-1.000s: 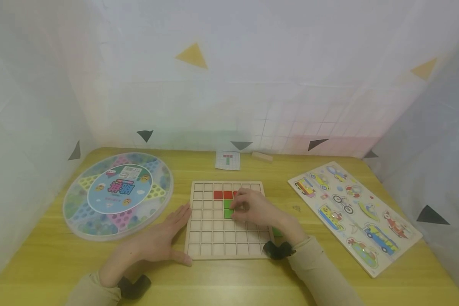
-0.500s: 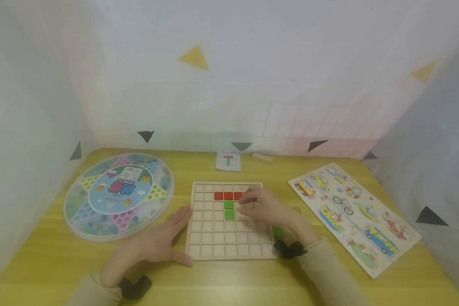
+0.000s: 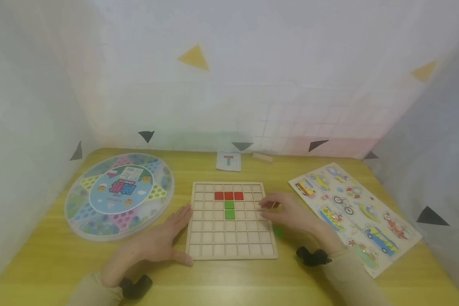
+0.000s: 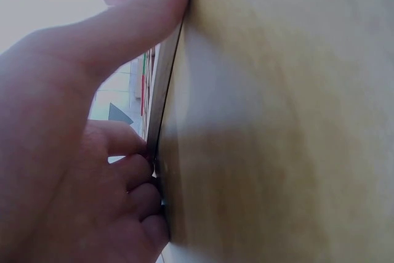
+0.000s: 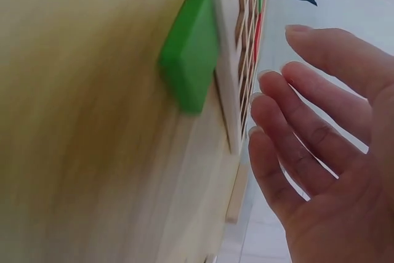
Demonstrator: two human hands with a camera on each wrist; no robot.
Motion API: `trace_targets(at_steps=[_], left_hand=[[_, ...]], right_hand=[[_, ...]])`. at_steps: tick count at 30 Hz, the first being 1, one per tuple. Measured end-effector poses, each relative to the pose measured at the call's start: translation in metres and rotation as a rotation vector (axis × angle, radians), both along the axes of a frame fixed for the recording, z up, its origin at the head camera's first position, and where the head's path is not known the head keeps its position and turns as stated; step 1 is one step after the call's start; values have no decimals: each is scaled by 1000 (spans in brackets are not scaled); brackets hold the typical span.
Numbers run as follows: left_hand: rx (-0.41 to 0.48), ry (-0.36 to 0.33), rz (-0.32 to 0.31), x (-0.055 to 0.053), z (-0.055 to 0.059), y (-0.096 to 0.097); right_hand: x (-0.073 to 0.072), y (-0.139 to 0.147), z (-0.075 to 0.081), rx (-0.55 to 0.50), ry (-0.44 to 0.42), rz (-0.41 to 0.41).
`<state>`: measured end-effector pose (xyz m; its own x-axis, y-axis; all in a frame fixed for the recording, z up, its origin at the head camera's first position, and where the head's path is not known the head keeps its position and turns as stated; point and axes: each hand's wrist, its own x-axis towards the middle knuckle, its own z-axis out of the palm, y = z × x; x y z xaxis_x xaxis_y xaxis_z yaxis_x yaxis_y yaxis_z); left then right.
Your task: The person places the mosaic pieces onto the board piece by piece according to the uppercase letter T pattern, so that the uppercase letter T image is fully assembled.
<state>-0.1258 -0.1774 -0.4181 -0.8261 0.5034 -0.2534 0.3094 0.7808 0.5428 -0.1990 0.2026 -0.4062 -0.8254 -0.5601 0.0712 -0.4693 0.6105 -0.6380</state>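
A wooden grid board [image 3: 213, 239] lies flat on the table. Three red square tiles [image 3: 228, 196] form a row in its cells, and two green square tiles [image 3: 229, 209] run down from the middle one, in a T shape. My left hand [image 3: 157, 242] rests at the board's left edge, fingers and thumb spread against it. Over the board's right edge hovers my right hand [image 3: 288, 212], its fingers loosely bent, nothing held in the right wrist view. Below that hand, a loose green tile [image 5: 191, 53] lies beside the board, partly hidden in the head view.
Behind the board lie a small card [image 3: 228, 161] printed with a red and green T and a wooden block [image 3: 262, 157]. A round Chinese checkers set [image 3: 118, 187] lies at left. At right is a vehicle peg puzzle [image 3: 371, 216]. White sheeting [image 3: 229, 93] surrounds the table.
My right hand has moved right, from the green tiles to the board's right edge, uncovering the whole T of tiles. My left hand has stayed at the left edge.
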Motion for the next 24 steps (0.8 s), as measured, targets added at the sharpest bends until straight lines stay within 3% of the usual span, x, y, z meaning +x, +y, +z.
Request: trace_targets(at_steps=[13,24], left_hand=[[-3,-1,4,1,1,2],[-9,5,3,1,0,0]], right_hand=[[6,32,-6,-5,49,-42],[6,41,-14,17,-1,-46]])
